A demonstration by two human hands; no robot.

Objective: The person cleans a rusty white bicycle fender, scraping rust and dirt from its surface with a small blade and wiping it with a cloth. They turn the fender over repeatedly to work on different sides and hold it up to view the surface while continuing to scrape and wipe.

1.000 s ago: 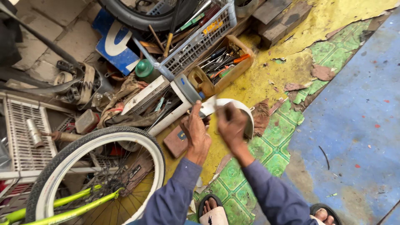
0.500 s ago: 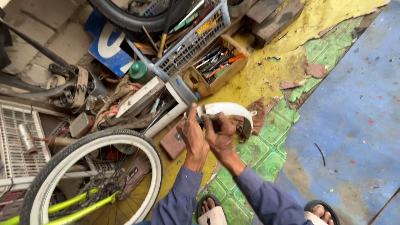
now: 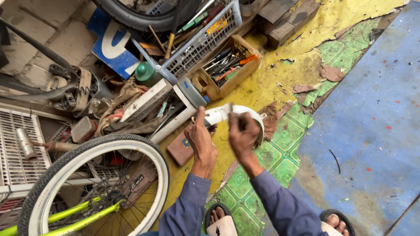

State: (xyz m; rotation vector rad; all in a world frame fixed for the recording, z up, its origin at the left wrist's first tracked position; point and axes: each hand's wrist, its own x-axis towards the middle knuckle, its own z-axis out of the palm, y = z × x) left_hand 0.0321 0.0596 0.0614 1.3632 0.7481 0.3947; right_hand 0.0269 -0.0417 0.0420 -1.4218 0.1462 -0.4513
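Seen from above, near to far around a curved white plastic bicycle mudguard (image 3: 245, 112). Nearest, below the mudguard: two feet in black-strapped sandals (image 3: 221, 220) on green patterned floor covering (image 3: 284, 144), blue sleeves rising toward it. Left hand (image 3: 200, 140) closed on the mudguard's near-left end, thumb pointing up along it. Right hand (image 3: 243, 131) pinching its curved edge from above, fingers pressed together. Mudguard itself held in the air between both hands, over worn yellow floor. Left of and below the mudguard: white-walled bicycle wheel (image 3: 94, 183) with a lime-green frame. Just under the mudguard's left end: a small reddish-brown block (image 3: 180, 148) lying flat. Beyond the mudguard: open wooden box of hand tools (image 3: 227, 70), then a grey plastic crate of long tools (image 3: 201, 37), a green bottle (image 3: 144, 72) beside it, and a black tyre (image 3: 131, 15) farthest back.
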